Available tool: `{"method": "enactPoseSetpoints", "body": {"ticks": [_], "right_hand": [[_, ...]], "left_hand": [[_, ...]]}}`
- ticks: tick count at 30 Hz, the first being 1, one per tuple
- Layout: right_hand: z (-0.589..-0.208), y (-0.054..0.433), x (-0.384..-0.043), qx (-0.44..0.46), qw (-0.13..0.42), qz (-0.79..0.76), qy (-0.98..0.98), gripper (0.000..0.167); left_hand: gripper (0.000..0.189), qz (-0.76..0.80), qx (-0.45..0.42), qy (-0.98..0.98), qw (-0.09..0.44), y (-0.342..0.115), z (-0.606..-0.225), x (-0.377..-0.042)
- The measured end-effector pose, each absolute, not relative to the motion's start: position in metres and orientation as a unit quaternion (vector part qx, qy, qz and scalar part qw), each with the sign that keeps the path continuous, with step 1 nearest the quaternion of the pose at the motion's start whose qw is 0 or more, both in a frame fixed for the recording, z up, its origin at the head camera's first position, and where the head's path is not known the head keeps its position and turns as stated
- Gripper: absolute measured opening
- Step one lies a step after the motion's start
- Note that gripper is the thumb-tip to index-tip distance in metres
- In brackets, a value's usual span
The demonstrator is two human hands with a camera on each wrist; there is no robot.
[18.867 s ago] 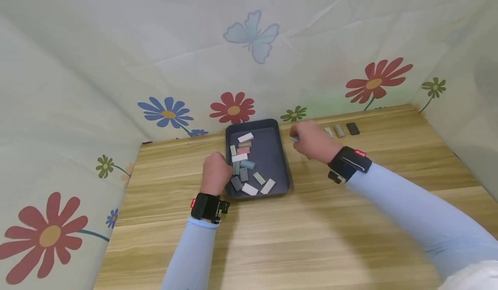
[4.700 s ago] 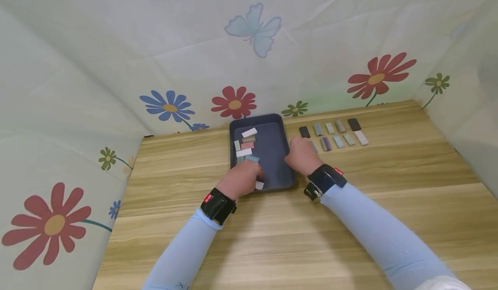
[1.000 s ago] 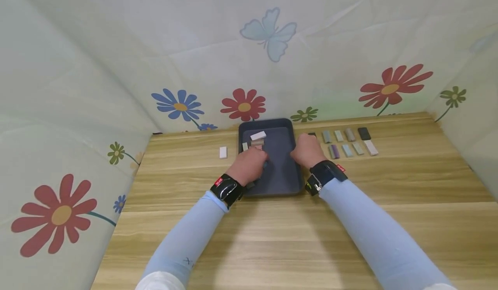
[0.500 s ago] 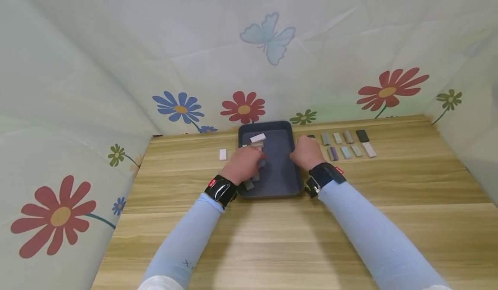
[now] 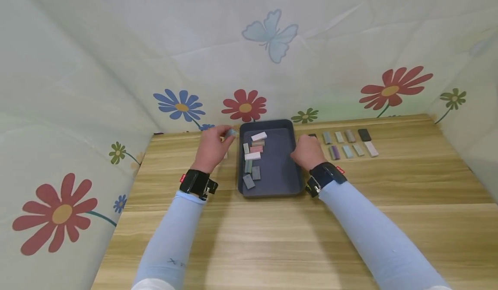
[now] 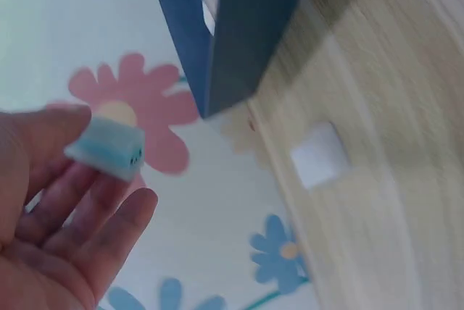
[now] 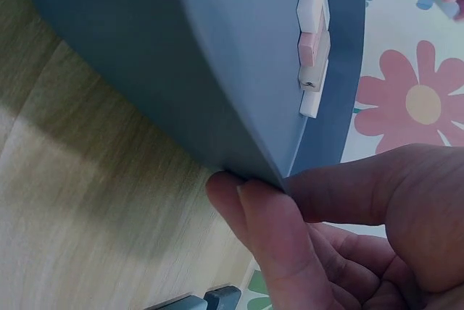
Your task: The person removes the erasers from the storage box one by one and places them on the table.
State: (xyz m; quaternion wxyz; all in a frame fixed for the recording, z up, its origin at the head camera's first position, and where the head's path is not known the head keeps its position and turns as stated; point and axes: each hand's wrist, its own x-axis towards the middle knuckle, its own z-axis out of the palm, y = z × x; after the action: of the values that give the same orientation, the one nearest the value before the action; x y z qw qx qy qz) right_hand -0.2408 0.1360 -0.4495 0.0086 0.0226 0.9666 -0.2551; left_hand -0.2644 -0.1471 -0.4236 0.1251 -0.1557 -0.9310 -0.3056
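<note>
Pale blue block [image 6: 109, 148] sits pinched between the thumb and fingers of the left hand [image 5: 211, 148], held up just left of the dark grey tray [image 5: 280, 186] and in front of the flowered cloth [image 5: 202, 56]. The right hand [image 5: 308, 151] pinches the tray's right wall between thumb and fingers. Inside the tray, gathered along its left half, lie a white block [image 5: 259, 136] at the back, then a brown block [image 5: 258, 143], a pink block [image 5: 256, 149], a small pale green block [image 5: 246, 148], another white block [image 5: 253, 156], a green striped block [image 5: 248, 166] and two grey blocks [image 5: 256, 173] nearest the front. On the wooden table [image 5: 272, 246], a lone white block [image 6: 319, 156] lies near the left hand, partly hidden by it in the head view. Right of the tray, blocks lie in two rows; the back one ends in a black block [image 5: 364, 135], the front one in a pinkish white block [image 5: 371, 149], while a purple block [image 5: 334, 152] is near the right hand
</note>
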Motion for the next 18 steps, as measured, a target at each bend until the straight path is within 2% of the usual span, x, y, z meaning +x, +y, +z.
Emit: {"method": "enactPoseSetpoints", "body": {"ticks": [5,18], "right_hand": [[-0.451,0.137,-0.240,0.026,0.007,-0.254,0.967,0.012],[-0.447,0.136,-0.239,0.028,0.020,-0.261,0.965,0.014]], "left_hand": [[0.032,-0.319,-0.067,-0.934,0.150,-0.165,-0.436,-0.270],[0.027,-0.300,0.057,-0.944,0.120,-0.184,-0.469,-0.272]]}}
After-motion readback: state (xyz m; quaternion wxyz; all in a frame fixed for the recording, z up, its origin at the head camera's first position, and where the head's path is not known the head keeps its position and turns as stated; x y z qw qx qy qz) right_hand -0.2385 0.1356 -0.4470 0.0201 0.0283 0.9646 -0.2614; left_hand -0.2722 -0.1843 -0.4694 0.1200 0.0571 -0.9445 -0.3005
